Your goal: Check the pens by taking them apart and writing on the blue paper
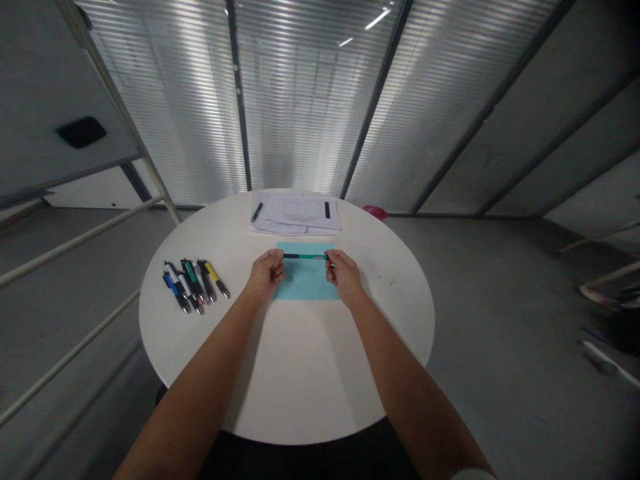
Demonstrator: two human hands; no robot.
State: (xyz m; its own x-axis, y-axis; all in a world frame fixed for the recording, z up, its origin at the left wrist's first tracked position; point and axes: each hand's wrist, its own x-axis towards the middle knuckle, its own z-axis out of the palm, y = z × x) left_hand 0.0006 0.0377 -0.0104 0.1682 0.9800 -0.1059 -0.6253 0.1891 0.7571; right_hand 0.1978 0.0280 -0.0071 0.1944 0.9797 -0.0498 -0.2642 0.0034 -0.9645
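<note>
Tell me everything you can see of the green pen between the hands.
The green pen is slim and straight, apparently plastic: a green barrel with a black section toward the left and a small pale marking near the right. It lies crosswise, roughly level, over the upper part of the blue sheet. The left hand and right hand pinch its ends, partly hiding them; whether it touches the sheet is unclear.

Dim, greyish light glows through the blinds (pixel 295 120), with two bright streaks of glare near the top, while the arms (pixel 405 367) throw soft shadows on the pale table (pixel 295 400), the right corners darken, wide-angle distortion splays straight lines and the far-right edge smears.
</note>
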